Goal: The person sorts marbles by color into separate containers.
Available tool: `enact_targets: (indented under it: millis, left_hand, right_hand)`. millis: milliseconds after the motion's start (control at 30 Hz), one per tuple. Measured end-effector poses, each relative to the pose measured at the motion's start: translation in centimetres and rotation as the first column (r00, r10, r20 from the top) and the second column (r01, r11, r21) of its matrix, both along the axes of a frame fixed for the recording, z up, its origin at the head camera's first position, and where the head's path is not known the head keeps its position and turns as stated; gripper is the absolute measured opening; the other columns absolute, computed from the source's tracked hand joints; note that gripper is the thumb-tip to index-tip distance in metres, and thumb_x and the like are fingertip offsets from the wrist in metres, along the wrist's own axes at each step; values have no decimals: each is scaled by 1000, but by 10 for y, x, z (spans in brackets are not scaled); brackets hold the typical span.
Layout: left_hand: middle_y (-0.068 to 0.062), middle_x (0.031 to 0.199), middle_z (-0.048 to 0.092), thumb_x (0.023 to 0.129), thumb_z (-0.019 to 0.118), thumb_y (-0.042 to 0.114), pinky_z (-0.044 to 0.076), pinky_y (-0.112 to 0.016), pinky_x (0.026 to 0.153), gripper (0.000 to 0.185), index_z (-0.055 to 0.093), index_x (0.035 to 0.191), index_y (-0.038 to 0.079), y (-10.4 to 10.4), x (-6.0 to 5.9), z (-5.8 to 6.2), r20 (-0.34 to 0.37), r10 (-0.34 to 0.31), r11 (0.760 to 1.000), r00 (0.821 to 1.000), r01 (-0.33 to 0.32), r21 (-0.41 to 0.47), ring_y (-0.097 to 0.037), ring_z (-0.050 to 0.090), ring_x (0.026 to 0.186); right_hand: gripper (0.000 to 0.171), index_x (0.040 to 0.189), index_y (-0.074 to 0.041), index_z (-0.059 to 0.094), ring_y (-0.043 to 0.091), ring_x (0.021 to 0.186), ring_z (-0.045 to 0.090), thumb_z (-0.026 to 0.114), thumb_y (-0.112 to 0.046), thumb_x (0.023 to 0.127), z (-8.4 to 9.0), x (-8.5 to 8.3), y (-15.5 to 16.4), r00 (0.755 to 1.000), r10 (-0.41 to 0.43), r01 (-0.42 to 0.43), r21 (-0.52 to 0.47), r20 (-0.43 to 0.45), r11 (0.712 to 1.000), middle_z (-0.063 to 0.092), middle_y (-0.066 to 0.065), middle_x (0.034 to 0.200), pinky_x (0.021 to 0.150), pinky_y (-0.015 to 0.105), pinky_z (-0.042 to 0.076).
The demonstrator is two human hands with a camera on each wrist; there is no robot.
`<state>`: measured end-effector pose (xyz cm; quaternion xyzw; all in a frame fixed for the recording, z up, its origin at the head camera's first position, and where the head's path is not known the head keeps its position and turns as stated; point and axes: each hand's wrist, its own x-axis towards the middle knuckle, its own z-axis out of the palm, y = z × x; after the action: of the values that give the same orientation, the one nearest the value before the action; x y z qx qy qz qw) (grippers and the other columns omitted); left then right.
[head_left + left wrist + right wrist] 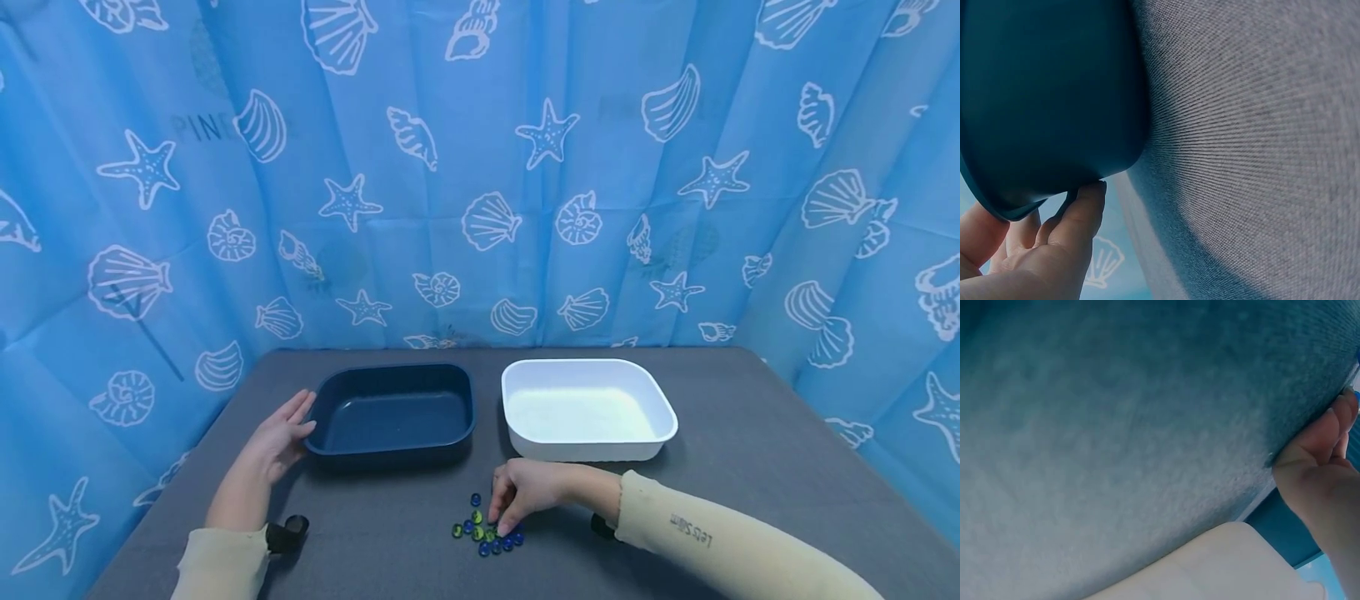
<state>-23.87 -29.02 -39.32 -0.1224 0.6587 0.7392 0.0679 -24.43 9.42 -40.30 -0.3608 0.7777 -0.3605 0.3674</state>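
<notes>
A loose group of small blue and yellow-green glass marbles [478,533] lies on the grey cloth in front of the two trays. Over its right side my right hand [525,492] reaches down, thumb and fingertips among the marbles. Whether one is pinched is hidden by the fingers. In the right wrist view, the fingers [1325,434] bend toward a bit of blue at the frame's edge. My left hand [279,437] rests against the left end of a dark blue tray [390,457]. The left wrist view has its thumb by the rim and fingertips touching the tray's outer wall [1054,94].
A white tray [592,451] stands right of the dark blue one, a narrow gap between them. Grey cloth [735,433] covers the table. A blue curtain with white shells and starfish [480,167] hangs behind and along both sides.
</notes>
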Motion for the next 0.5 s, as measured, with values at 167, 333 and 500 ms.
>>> enact_targets:
  millis: [167, 333, 500]
  left_hand:
    - [-3, 160, 5, 105, 34, 4, 6, -59, 111, 62, 3, 156, 16, 0, 1, 0, 3, 8, 1000, 1000, -8, -3, -30, -6, 146]
    - [-3, 160, 5, 105, 34, 4, 7, -57, 112, 61, 3, 156, 16, -1, 0, 0, 7, 2, 1000, 1000, -2, 0, -30, -5, 146]
    - [-3, 160, 4, 105, 34, 3, 7, -58, 112, 61, 2, 156, 15, 0, 0, 0, -2, -10, 1000, 1000, 10, -1, -31, -6, 146]
  right_hand:
    - [9, 90, 4, 74, 7, 79, 51, 73, 2, 82, 0, 3, -3, 1000, -27, 27, 6, -8, 1000, 56, -2, 85, 68, 19, 41]
    - [6, 87, 0, 75, 8, 79, 51, 74, 2, 81, -1, 5, -5, 998, -59, 61, 31, -34, 998, 56, -2, 85, 67, 20, 41]
    - [5, 84, -2, 75, 9, 79, 51, 75, 1, 81, -1, 6, -5, 996, -82, 84, 46, -41, 995, 57, -1, 85, 67, 20, 41]
